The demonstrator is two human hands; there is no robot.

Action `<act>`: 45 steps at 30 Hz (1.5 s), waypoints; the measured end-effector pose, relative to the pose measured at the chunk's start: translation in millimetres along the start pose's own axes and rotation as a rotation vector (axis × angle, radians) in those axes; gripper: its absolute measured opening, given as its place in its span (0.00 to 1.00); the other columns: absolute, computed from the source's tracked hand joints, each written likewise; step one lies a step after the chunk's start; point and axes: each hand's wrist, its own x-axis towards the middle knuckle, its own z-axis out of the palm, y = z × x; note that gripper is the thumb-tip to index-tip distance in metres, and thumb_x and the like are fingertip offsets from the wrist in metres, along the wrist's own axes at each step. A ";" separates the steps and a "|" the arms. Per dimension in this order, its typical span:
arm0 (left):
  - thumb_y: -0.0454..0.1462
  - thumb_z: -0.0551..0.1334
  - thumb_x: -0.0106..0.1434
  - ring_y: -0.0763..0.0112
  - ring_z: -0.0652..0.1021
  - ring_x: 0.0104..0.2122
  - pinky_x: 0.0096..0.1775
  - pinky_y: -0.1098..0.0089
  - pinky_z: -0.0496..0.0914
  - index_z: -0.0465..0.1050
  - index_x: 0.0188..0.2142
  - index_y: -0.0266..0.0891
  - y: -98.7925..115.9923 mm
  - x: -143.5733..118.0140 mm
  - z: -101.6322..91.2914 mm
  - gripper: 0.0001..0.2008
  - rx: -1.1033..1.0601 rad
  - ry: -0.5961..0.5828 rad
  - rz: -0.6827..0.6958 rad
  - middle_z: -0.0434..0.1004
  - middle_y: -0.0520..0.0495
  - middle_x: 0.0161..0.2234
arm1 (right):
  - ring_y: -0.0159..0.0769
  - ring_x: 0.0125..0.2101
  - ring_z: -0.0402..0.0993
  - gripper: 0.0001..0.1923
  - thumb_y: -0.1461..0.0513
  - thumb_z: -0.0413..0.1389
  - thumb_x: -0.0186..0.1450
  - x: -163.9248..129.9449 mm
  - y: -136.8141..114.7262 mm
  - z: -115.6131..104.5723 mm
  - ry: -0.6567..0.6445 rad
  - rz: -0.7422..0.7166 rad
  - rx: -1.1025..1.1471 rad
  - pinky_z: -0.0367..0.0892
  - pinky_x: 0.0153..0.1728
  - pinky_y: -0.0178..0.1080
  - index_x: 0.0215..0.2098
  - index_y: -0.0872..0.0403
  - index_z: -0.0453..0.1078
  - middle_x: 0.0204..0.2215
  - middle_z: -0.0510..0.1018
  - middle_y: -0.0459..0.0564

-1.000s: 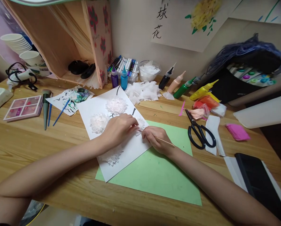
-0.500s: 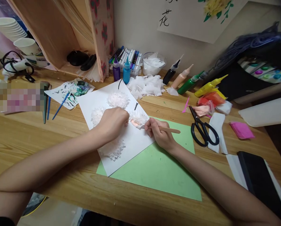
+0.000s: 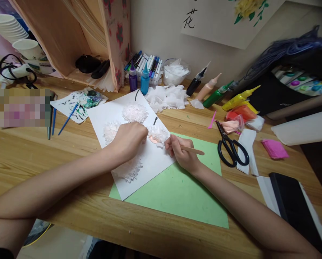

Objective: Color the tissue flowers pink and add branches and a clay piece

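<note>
A wooden craft stick (image 3: 193,149) is gripped in my right hand (image 3: 183,151), its rounded end pointing right. The fingertips of this hand are at the right edge of the white paper (image 3: 152,169). Just left of them sits a ruffled white tissue flower (image 3: 159,133) with a smear of peach paint (image 3: 152,139) at its lower edge. My left hand (image 3: 131,138) is closed over the paper's middle, knuckles up; its fingertips and anything in them are hidden. Around it are more tissue flowers, one above (image 3: 134,112), one left (image 3: 111,132) and one below (image 3: 130,169).
A green sheet (image 3: 177,194) lies under the paper. Torn tissue pieces (image 3: 166,97) and a bowl of tissue (image 3: 176,72) are behind. Paint bottles, such as a green one (image 3: 217,95), line the back right. Black scissors (image 3: 232,147) lie right; blue paintbrushes (image 3: 68,119) lie left.
The view has shifted slightly. Both hands keep almost the same place and grip, and a little more of a white tissue scrap shows by my right fingertips.
</note>
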 end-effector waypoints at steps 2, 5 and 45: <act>0.28 0.54 0.52 0.65 0.75 0.31 0.28 0.70 0.59 0.75 0.26 0.35 0.8 -0.4 -0.2 0.10 0.013 0.006 0.002 0.77 0.42 0.29 | 0.27 0.15 0.61 0.24 0.53 0.40 0.71 0.2 -0.3 1.1 0.021 0.039 0.012 0.60 0.23 0.33 0.23 0.54 0.65 0.11 0.62 0.40; 0.28 0.54 0.52 0.64 0.75 0.31 0.27 0.70 0.59 0.75 0.26 0.35 1.4 -0.8 -0.1 0.10 0.019 0.003 0.009 0.77 0.42 0.30 | 0.27 0.15 0.61 0.24 0.53 0.40 0.71 -2.5 -0.6 1.2 0.030 0.019 0.052 0.59 0.22 0.33 0.23 0.54 0.66 0.11 0.62 0.40; 0.28 0.53 0.53 0.65 0.75 0.30 0.27 0.70 0.60 0.73 0.25 0.34 3.3 -2.8 -0.1 0.10 0.063 -0.004 0.019 0.77 0.42 0.29 | 0.29 0.18 0.63 0.24 0.58 0.38 0.71 -9.2 -0.5 -1.2 0.036 -0.319 -0.080 0.60 0.24 0.35 0.21 0.53 0.63 0.17 0.66 0.45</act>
